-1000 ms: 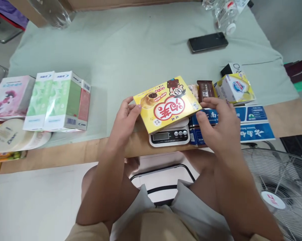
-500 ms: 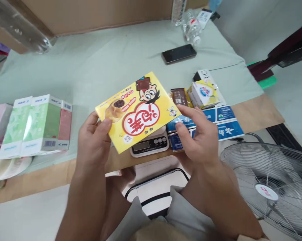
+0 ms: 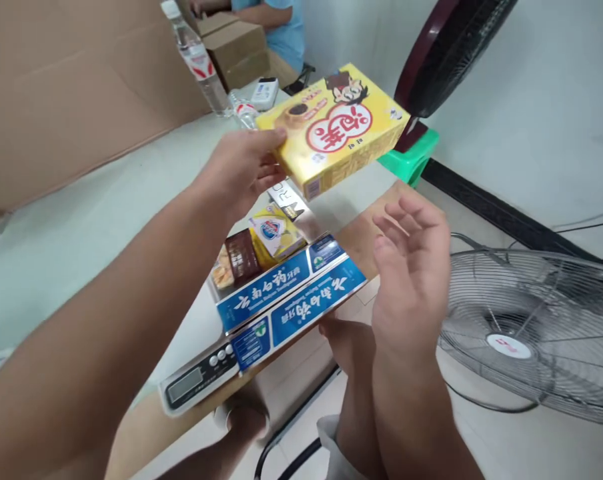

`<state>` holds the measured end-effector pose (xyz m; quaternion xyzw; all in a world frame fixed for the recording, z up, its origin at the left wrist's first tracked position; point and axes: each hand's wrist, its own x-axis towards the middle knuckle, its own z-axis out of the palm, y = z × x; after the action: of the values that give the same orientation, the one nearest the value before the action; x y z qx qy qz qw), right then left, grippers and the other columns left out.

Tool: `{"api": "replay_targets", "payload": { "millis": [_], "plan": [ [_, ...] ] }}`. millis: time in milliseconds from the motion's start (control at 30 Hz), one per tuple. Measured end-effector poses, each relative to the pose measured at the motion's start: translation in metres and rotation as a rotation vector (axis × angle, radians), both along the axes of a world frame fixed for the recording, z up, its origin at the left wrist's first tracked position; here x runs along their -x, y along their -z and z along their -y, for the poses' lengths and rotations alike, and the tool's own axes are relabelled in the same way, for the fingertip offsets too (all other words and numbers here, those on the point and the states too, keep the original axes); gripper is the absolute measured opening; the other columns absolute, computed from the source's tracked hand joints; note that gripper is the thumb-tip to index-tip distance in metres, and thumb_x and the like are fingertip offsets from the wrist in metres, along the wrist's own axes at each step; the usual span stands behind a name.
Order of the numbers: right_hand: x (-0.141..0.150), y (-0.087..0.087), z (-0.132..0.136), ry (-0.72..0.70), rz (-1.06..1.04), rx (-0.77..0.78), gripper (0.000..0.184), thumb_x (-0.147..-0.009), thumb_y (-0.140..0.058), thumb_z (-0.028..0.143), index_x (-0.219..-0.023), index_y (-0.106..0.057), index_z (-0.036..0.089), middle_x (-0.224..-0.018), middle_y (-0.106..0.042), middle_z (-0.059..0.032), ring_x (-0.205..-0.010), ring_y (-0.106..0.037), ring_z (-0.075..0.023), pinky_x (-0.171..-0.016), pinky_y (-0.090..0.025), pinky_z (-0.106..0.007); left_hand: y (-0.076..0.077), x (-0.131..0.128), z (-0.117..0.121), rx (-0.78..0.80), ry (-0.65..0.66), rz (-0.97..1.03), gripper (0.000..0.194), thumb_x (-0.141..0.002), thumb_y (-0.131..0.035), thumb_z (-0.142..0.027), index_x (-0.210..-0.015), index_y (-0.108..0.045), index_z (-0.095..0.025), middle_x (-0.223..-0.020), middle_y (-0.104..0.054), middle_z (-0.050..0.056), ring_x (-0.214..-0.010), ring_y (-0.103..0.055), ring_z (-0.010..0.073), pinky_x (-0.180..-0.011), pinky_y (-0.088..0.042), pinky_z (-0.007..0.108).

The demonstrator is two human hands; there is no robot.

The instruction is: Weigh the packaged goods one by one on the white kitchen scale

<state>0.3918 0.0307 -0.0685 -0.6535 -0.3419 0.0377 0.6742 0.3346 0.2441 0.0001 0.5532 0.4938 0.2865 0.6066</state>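
My left hand [image 3: 249, 163] grips a yellow snack box [image 3: 339, 127] by its near left corner, thumb on top and fingers beneath. The box is tilted in the air above the table's right end. My right hand [image 3: 411, 260] is off the box, below and right of it, palm turned inward with fingers apart. Under the left hand lie a yellow-and-white soap box [image 3: 277, 233], a brown packet [image 3: 242, 257] and two blue toothpaste boxes [image 3: 301, 303]. A small digital scale [image 3: 199, 380] sits beside them, partly behind my left forearm.
A standing water bottle [image 3: 201, 67] and a lying one are at the back by a cardboard panel [image 3: 91, 73]. A person in a blue shirt [image 3: 281, 33] sits beyond, near cardboard boxes [image 3: 236, 50]. A large fan [image 3: 511, 347] stands right; a green stool [image 3: 411, 157] holds another fan.
The yellow box has moved right and away from me in my left hand. My right hand has let go of it. The view has turned right.
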Motion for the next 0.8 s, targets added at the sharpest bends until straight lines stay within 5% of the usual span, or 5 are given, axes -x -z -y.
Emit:
{"api": "replay_targets", "payload": {
  "millis": [233,433,567,667,800],
  "plan": [
    [-0.032,0.000,0.000,-0.006,-0.232,0.278,0.036,-0.089,-0.063,0.042,-0.120,-0.062,0.023,-0.129,-0.070,-0.0119,-0.127,-0.065,-0.0309,-0.114,-0.047,-0.060,0.047,-0.099,-0.026,0.077,0.117,-0.218,0.009,-0.090,-0.066,-0.008,-0.093,-0.064,-0.017,-0.084,-0.076,0.008,-0.101,-0.078,0.0245,-0.103,-0.062,0.043],
    [-0.042,-0.001,0.000,-0.077,-0.250,0.530,0.034,-0.086,-0.058,0.046,-0.111,-0.068,0.025,-0.125,-0.074,-0.0099,-0.123,-0.067,-0.0339,-0.116,-0.036,-0.071,0.048,-0.115,-0.040,-0.184,0.200,-0.646,0.060,-0.066,-0.089,-0.019,-0.122,-0.068,-0.017,-0.136,-0.068,0.014,-0.150,-0.047,0.0406,-0.126,-0.038,0.061],
    [-0.042,-0.004,0.000,-0.067,-0.255,0.524,0.038,-0.086,-0.057,0.049,-0.114,-0.068,0.026,-0.127,-0.073,-0.0101,-0.125,-0.065,-0.0350,-0.114,-0.037,-0.071,0.047,-0.122,-0.038,-0.580,0.603,-0.833,0.104,-0.060,-0.095,-0.042,-0.154,-0.051,-0.033,-0.167,-0.042,0.004,-0.166,-0.012,0.0420,-0.134,-0.014,0.063],
    [-0.041,-0.006,0.000,-0.095,-0.283,0.534,0.038,-0.085,-0.057,0.047,-0.114,-0.068,0.025,-0.125,-0.073,-0.0102,-0.126,-0.064,-0.0357,-0.114,-0.037,-0.070,0.058,-0.131,-0.031,-0.620,0.882,-0.979,0.113,-0.068,-0.088,-0.056,-0.165,-0.033,-0.040,-0.176,-0.026,0.006,-0.165,-0.015,0.0442,-0.132,-0.020,0.060],
    [-0.040,-0.007,0.000,-0.123,-0.300,0.553,0.038,-0.085,-0.058,0.047,-0.115,-0.068,0.026,-0.123,-0.073,-0.0106,-0.128,-0.062,-0.0375,-0.114,-0.037,-0.070,0.070,-0.140,-0.019,-0.684,0.845,-1.065,0.104,-0.078,-0.078,-0.060,-0.168,-0.028,-0.040,-0.173,-0.032,0.010,-0.161,-0.024,0.0469,-0.129,-0.024,0.060]
  ]
}}
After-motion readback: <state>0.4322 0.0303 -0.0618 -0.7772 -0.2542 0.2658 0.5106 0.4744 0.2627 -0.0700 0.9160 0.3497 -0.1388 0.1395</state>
